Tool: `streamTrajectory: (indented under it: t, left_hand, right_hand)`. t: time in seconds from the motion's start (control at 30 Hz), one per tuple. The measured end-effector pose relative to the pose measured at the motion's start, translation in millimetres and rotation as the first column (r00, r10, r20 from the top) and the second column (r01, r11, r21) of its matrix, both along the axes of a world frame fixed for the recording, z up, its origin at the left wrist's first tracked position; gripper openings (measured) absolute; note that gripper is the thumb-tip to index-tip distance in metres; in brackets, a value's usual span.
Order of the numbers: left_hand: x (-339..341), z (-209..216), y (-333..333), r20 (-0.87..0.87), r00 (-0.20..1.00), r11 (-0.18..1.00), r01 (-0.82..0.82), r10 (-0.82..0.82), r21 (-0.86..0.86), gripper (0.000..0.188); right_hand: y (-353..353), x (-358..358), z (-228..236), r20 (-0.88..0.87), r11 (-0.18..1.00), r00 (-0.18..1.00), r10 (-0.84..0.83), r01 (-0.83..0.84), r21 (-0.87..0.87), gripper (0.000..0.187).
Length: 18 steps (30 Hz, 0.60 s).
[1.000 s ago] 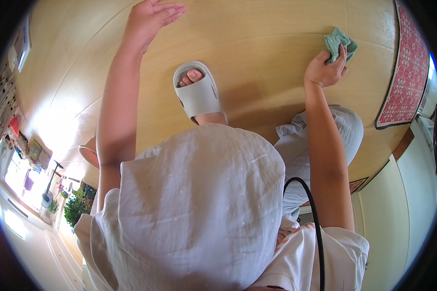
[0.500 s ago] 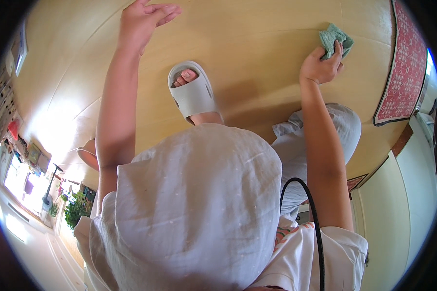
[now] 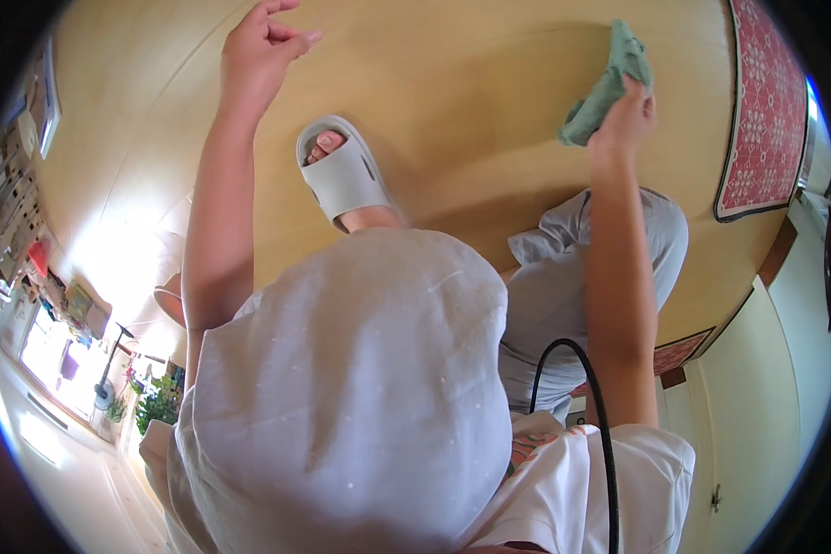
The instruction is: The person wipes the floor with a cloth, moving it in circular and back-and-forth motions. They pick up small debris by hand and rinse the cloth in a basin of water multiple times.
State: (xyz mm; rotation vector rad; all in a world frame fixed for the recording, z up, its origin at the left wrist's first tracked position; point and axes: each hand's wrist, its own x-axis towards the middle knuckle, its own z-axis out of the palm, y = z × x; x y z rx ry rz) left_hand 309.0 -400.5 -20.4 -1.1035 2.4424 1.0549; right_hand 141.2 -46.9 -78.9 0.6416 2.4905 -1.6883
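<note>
A green cloth (image 3: 609, 88) is pinched in the fingers of my right hand (image 3: 626, 115), over the yellowish floor at the upper right. The cloth is drawn out long, one end beyond my fingers and the other hanging to their left. Whether it touches the floor I cannot tell. At the upper left my left hand (image 3: 260, 51) holds nothing that I can see. Its fingers are loosely bent and apart from the thumb. Between my arms, one foot in a light grey slipper (image 3: 342, 175) rests on the floor (image 3: 452, 92).
A red patterned mat (image 3: 764, 111) lies along the right side, with pale cabinet doors (image 3: 757, 397) below it. My bent knee (image 3: 660, 240) is beside my right forearm. A black cable (image 3: 596, 388) loops near my lap. Plants (image 3: 162, 402) and a fan (image 3: 104, 392) stand far left.
My right hand has turned and drawn back slightly, and the bunched cloth has opened into a longer strip. My left hand has shifted a little, its fingers bending more. The view has tilted slightly.
</note>
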Motion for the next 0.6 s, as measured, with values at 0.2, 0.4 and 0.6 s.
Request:
streamTrajectory:
  t: [0.2, 0.4, 0.6]
  left_hand:
    - [-22.8, -5.6, 41.3, -0.214, 0.936, 0.92, -0.196, 0.279, 0.34, 0.057]
    - [-62.9, 2.8, 85.1, -0.135, 0.985, 0.965, -0.073, 0.11, 0.25, 0.04]
    - [-115.1, -3.1, 108.8, -0.217, 0.976, 0.983, 0.047, -0.008, 0.176, 0.037]
  right_hand:
    - [123.5, -81.7, 8.9, 0.427, 0.647, 0.898, 0.105, 0.265, -0.715, 0.032]
    - [162.1, -97.9, 47.3, 0.176, 0.86, 0.962, -0.208, 0.265, -0.436, 0.029]
    - [270.4, -133.0, 36.9, 0.178, 0.863, 0.944, -0.278, 0.326, -0.386, 0.03]
